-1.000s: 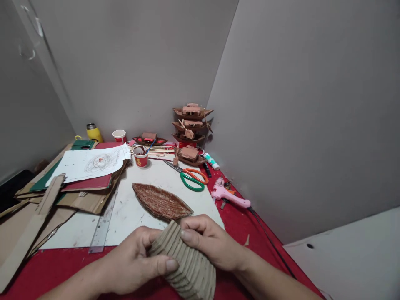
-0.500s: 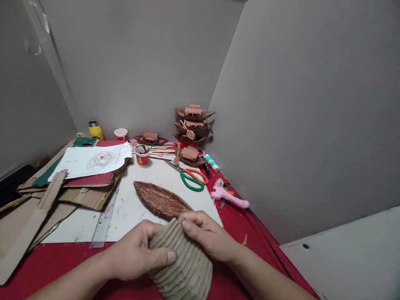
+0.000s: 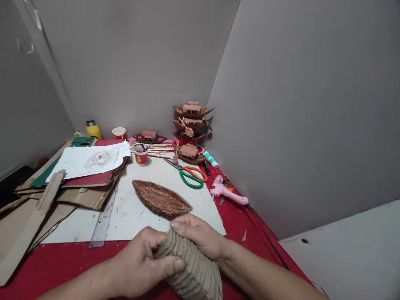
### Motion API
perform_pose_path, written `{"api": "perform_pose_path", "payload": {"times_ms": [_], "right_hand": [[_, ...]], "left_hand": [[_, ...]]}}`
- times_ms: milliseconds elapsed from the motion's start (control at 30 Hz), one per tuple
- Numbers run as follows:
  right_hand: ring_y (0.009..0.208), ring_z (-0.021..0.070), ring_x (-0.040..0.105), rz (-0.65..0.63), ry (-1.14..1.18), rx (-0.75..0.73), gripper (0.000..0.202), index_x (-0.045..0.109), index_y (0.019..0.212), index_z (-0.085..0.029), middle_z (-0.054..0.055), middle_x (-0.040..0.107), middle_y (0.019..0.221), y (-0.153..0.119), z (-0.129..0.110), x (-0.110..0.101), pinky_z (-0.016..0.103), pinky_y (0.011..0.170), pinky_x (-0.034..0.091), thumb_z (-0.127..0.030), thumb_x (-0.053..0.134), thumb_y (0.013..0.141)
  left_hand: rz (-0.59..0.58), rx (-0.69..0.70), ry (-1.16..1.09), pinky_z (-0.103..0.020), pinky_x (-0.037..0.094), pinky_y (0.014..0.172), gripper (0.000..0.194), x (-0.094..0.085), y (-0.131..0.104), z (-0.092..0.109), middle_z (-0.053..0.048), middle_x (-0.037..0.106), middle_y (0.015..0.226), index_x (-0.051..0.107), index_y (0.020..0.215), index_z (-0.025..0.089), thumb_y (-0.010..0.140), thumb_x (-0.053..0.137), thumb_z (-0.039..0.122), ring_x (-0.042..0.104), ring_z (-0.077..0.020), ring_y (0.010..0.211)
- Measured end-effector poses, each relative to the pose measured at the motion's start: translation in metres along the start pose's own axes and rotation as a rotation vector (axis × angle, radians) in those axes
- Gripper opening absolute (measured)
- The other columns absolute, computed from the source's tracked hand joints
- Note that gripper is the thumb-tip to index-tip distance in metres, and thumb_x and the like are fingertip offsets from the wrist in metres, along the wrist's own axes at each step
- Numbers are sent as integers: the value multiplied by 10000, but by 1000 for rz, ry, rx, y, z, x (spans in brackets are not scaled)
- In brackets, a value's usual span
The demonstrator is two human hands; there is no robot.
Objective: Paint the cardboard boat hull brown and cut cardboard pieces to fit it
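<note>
Between both hands is a piece of ridged grey-brown corrugated cardboard [image 3: 195, 266], bent into a curve close to me. My left hand [image 3: 151, 258] grips its left edge, thumb pressed across the ridges. At the upper end, my right hand [image 3: 198, 237] pinches the card, its thumb near the tip and the other fingers mostly hidden behind. Just beyond the hands, a reddish-brown boat hull [image 3: 161, 199] lies on a white sheet [image 3: 125, 225].
Orange-and-green scissors [image 3: 190, 177] and a pink glue gun [image 3: 229, 193] lie to the right. Finished model boats [image 3: 192, 110] are stacked at the back. A red paint cup [image 3: 141, 155] holds a brush. Cardboard sheets [image 3: 87, 196] and a clear ruler [image 3: 101, 227] are on the left.
The corrugated cardboard is more curled and has shifted slightly right. My left thumb has slid right across it, and my right hand has come a little lower and left at its tip.
</note>
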State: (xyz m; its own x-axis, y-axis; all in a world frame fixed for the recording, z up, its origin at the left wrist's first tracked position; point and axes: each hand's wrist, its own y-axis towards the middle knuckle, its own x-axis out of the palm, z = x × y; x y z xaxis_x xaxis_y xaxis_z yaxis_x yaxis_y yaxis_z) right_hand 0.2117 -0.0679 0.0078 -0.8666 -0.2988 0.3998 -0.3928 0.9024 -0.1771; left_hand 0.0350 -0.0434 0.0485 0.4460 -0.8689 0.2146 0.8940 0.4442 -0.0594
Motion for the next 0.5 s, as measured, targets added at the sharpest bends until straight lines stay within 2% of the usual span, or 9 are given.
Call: {"api": "perform_pose_path", "payload": {"times_ms": [133,267,333,500], "right_hand": [[510,72,482,109,-30,-87,485,641,689,-121,-30,572,564,-2,-9,-2,187,532,395,-590,663,812],[542,82,522,228,-163,-211,451,674,709,-113,-12,629,604,-8,-21,-7,193,552,412,-544,657,843],[533,79,528,202,-118,-202,446,678,714,-114,-13,634,599,-10,-22,-7,189,548,411,-544,671,832],[474,74,527,78,72,-56,499,648,644,-117,-8,617,555,-4,-8,-1,192,518,415,-600,733,734]], "left_hand": [[12,-107,-60,-220,437,644,254,-12,-1,-2,-13,638,759,708,870,118,764,756,344,535,-126,669],[-55,-145,-25,-209,389,630,216,-17,0,2,9,596,753,684,873,121,733,775,257,480,-114,669],[-72,-113,18,-214,379,636,170,-15,1,4,11,574,738,670,836,117,768,741,256,460,-115,672],[-75,-43,139,-238,395,663,192,-7,2,1,-6,565,728,664,793,106,808,705,293,457,-133,695]]}}
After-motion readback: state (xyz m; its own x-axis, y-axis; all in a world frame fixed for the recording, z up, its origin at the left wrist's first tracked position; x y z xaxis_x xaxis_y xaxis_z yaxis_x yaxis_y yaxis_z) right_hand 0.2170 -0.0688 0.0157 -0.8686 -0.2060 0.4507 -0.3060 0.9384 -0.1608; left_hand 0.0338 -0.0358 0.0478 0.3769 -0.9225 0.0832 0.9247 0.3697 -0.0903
